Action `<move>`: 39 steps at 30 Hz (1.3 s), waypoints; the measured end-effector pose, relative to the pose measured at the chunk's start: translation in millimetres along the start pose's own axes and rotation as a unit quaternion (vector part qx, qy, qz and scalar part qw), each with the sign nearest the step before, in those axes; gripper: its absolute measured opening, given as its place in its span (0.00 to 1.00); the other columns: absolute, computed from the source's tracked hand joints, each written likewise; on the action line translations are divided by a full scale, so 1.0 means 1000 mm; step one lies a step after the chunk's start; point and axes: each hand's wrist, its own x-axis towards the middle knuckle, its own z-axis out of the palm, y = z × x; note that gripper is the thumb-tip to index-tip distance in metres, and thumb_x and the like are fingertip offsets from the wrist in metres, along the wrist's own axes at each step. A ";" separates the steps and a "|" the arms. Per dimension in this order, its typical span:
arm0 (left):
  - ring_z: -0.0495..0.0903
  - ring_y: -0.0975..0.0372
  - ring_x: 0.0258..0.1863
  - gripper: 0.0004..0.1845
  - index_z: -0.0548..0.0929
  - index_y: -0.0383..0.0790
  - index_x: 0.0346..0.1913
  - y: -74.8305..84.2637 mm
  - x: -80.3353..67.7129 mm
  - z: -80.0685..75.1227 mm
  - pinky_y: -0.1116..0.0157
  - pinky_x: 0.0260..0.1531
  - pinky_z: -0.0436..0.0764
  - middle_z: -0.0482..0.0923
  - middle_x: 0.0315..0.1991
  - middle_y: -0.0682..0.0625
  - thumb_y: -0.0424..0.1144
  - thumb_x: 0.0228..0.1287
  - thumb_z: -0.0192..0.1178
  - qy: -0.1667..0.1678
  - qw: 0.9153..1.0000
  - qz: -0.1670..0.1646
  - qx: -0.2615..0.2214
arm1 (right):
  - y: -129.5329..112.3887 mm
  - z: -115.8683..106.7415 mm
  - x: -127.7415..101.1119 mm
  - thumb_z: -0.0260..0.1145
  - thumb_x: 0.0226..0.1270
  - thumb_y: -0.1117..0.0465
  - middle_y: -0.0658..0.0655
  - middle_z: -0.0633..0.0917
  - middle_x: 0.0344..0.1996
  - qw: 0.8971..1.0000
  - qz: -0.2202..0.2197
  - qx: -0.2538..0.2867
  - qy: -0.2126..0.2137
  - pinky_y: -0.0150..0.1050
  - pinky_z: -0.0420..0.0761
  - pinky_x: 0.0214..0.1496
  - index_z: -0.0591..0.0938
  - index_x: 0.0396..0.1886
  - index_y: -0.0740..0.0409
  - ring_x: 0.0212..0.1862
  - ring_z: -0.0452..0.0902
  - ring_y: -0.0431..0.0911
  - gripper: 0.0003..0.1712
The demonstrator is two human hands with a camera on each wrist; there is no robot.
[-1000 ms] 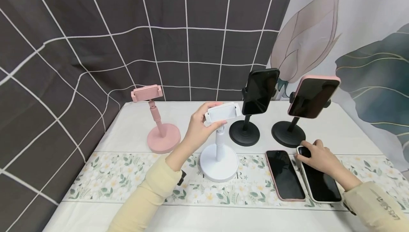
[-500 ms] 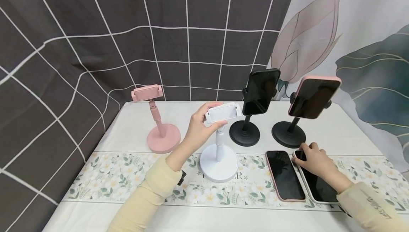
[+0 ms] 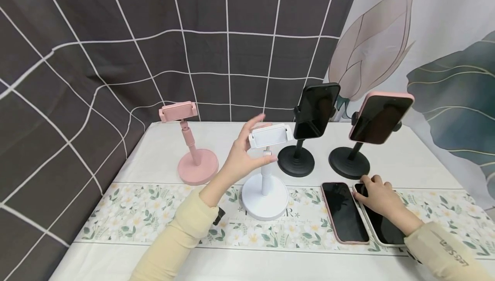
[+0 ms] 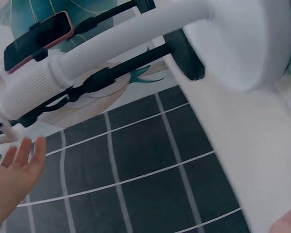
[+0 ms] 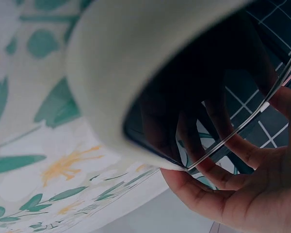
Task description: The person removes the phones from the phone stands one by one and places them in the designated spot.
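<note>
A white phone stand (image 3: 265,195) stands mid-table on the floral runner, and its empty clamp (image 3: 269,135) faces me. My left hand (image 3: 247,148) is beside the clamp with fingers spread and straight, the thumb close under it by the stem. The left wrist view shows the stand's stem (image 4: 116,43) and my open palm (image 4: 14,170). My right hand (image 3: 380,197) lies on a white-cased phone (image 3: 383,229) flat on the runner. Its fingers curl round the phone's far edge, as the right wrist view shows on the phone (image 5: 184,111). A pink-cased phone (image 3: 344,212) lies just left of it.
A pink stand (image 3: 193,160) with an empty clamp is at the left. Two black stands behind hold a black phone (image 3: 315,111) and a pink-cased phone (image 3: 379,117). Dark checked cloth hangs at the back and left, and the table's front edge is near me.
My left fingers have opened and lifted off the white clamp. My right hand has slid slightly left along the white-cased phone's far end and curled round its edge.
</note>
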 end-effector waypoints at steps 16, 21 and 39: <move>0.84 0.50 0.44 0.30 0.64 0.38 0.61 -0.018 -0.011 0.009 0.66 0.45 0.82 0.82 0.44 0.34 0.28 0.57 0.64 -0.072 0.990 -0.113 -0.041 | 0.000 0.004 -0.003 0.64 0.60 0.55 0.80 0.70 0.42 1.000 -0.011 -0.019 0.017 0.59 0.74 0.27 0.68 0.52 0.74 0.36 0.69 0.73 0.29; 0.85 0.52 0.40 0.29 0.65 0.37 0.61 -0.017 -0.011 0.009 0.65 0.43 0.82 0.82 0.41 0.32 0.26 0.57 0.63 -0.064 0.992 -0.096 -0.059 | 0.002 0.007 -0.003 0.63 0.60 0.55 0.80 0.71 0.43 0.999 -0.020 -0.022 0.019 0.60 0.75 0.28 0.68 0.52 0.73 0.37 0.69 0.74 0.29; 0.85 0.65 0.38 0.23 0.70 0.28 0.56 -0.022 0.003 -0.005 0.67 0.45 0.82 0.81 0.40 0.28 0.23 0.56 0.61 0.055 0.992 -0.097 -0.066 | -0.004 -0.022 -0.011 0.61 0.64 0.53 0.84 0.67 0.51 0.998 -0.047 0.008 -0.038 0.65 0.73 0.37 0.64 0.60 0.72 0.45 0.67 0.79 0.34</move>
